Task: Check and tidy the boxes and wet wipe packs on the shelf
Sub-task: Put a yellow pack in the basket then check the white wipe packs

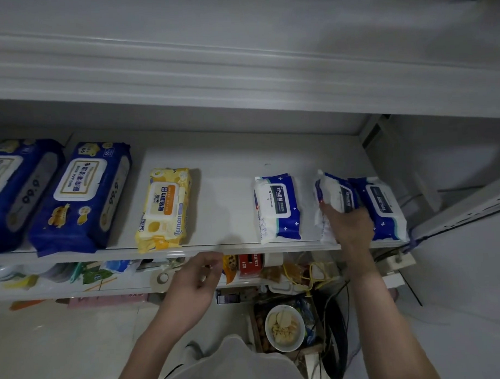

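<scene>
Gripping squishy white-and-blue plastic wet wipe pack (pixel 330 196) under right hand (pixel 349 224) on white shelf (pixel 229 190). Probably light, floppy, slick film, so grab mid-body. Left hand (pixel 194 279) loosely curled, empty, lower left.

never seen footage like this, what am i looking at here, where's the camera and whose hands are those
No machine here: a person wears one wide camera on the head, looking forward and down at their own bare hands. On the white shelf lie wet wipe packs: two dark blue packs at left, a yellow lemon pack, a lone blue-and-white pack. The right hand grips a second blue-and-white pack, tilted up beside the rightmost pack. The left hand hangs below the shelf edge, fingers loosely curled, seemingly holding nothing.
</scene>
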`<state>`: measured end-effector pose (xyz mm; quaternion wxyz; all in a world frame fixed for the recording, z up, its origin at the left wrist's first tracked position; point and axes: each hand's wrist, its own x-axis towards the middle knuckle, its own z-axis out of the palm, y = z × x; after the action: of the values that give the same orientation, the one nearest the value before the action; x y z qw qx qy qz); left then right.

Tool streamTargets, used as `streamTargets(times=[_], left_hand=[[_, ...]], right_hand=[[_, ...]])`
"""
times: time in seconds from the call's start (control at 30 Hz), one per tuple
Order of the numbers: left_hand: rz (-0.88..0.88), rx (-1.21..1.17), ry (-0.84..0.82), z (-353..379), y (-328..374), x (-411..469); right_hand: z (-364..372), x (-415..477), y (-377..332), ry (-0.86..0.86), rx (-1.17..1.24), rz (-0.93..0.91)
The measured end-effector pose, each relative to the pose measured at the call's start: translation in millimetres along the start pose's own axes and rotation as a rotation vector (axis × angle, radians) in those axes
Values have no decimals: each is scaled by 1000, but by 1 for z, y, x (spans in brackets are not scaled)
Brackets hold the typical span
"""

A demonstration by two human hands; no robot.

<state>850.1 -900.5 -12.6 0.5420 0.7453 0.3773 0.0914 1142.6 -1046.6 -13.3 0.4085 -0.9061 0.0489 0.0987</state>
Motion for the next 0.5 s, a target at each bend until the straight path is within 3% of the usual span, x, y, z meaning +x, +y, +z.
streamTargets(times=[0.07,0.17,0.33,0.5], left_hand=[[2,5,-16,-1,2,1],[0,-26,-22,-4,5,0],[32,-183,79,-18,23,-5],[-3,-568,68,-42,41,-12]], right_hand=[[-14,-27,-6,-16,181,-20],[-19,-77,-21,-262,375,-30],[24,-141,-40,-483,367,-10],[59,-195,-50,-541,356,-255]])
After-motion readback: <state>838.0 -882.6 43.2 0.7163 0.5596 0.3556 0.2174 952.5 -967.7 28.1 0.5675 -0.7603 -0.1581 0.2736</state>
